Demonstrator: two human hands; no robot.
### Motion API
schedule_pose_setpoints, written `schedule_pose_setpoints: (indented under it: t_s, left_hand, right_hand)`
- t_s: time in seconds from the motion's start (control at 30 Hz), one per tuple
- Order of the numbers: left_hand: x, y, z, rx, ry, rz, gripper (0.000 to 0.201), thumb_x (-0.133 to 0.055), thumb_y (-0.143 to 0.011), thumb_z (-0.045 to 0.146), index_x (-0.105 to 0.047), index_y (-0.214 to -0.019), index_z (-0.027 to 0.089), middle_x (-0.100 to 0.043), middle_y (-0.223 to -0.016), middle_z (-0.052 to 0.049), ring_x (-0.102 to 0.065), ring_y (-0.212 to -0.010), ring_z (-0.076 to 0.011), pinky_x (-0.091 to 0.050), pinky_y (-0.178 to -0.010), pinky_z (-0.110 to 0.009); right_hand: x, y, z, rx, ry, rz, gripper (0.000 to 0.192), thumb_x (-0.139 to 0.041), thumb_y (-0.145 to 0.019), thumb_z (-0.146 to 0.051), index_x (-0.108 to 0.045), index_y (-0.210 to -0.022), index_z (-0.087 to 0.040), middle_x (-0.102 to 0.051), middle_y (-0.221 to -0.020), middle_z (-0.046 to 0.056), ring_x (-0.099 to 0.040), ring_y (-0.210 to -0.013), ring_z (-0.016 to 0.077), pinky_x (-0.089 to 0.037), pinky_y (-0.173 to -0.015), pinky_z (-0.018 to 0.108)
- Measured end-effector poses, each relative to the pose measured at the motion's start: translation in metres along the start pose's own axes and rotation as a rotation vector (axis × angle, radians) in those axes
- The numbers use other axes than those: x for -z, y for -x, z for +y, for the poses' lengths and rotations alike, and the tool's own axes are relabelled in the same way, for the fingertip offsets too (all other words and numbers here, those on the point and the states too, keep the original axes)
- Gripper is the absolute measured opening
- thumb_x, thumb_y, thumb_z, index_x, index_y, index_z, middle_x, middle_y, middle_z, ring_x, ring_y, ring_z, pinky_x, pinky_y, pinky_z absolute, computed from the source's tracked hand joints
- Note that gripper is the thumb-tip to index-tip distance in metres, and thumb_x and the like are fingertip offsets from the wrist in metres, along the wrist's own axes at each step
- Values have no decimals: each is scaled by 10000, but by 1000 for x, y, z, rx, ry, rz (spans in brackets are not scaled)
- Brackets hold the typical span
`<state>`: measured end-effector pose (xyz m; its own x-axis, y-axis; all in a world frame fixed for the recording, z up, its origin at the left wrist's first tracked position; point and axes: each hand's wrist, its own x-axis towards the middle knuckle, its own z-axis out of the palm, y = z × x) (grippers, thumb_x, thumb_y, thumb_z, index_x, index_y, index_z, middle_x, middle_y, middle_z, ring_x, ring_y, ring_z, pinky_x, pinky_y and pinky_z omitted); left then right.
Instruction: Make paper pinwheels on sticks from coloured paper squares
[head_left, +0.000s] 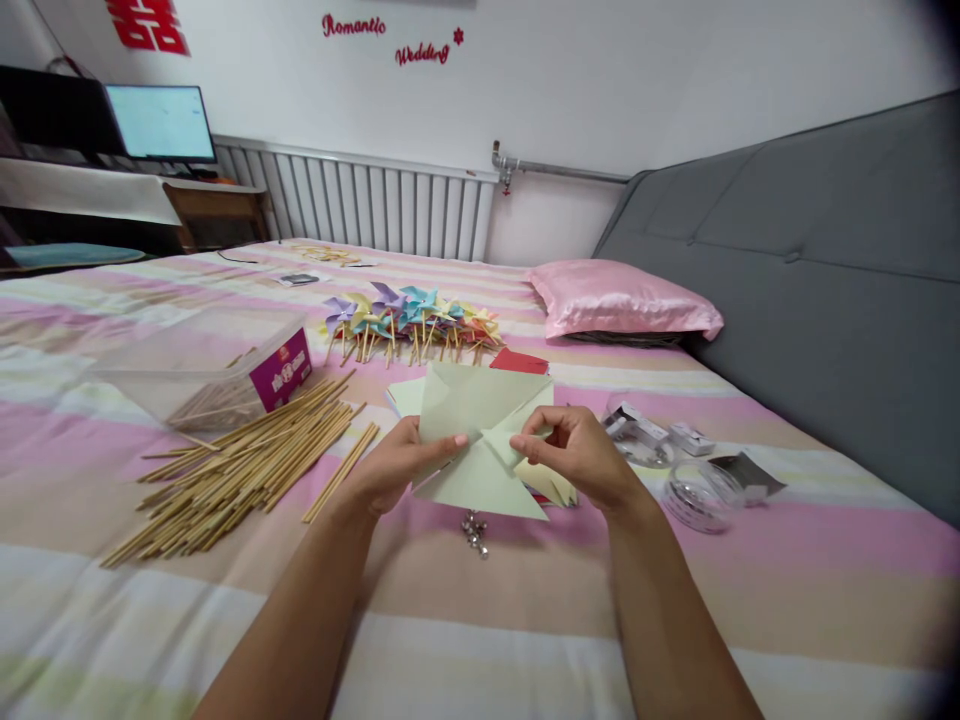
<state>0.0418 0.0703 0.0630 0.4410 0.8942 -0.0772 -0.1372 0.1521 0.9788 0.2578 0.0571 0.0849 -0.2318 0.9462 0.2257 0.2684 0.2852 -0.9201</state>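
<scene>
A pale green paper square (465,400), slit in from its corners, is held up over the bed between my hands. My left hand (401,460) grips its left side, thumb on top near the middle. The thumb and fingers of my right hand (577,450) pinch one corner flap, which is bent inward towards the centre. Behind and below it lie more coloured paper sheets (409,397), partly hidden, and a red sheet (520,361). Just under the near edge sits a small cluster of shiny metal fasteners (474,535).
Many wooden sticks (247,475) lie at left beside a clear plastic box (195,350). Finished paper pinwheels (412,315) are piled further back. Round clear containers (701,495) stand at right, with a pink pillow (622,300) beyond.
</scene>
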Motion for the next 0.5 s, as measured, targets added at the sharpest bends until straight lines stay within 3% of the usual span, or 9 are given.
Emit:
schedule_pose_setpoints:
  t_s: [0.5]
  left_hand:
    - [-13,3,4,-26,37,17,476,-755,-656,333,-671,-1086,147,-718,-924,-121,-656,-808,-242,-498,-711,-326]
  right_hand:
    - [-6,-3,7,30,112,88,248,-674,-698,-369,-571,-591,-170,-594,-579,6,-535,-523,128,-402,-487,233]
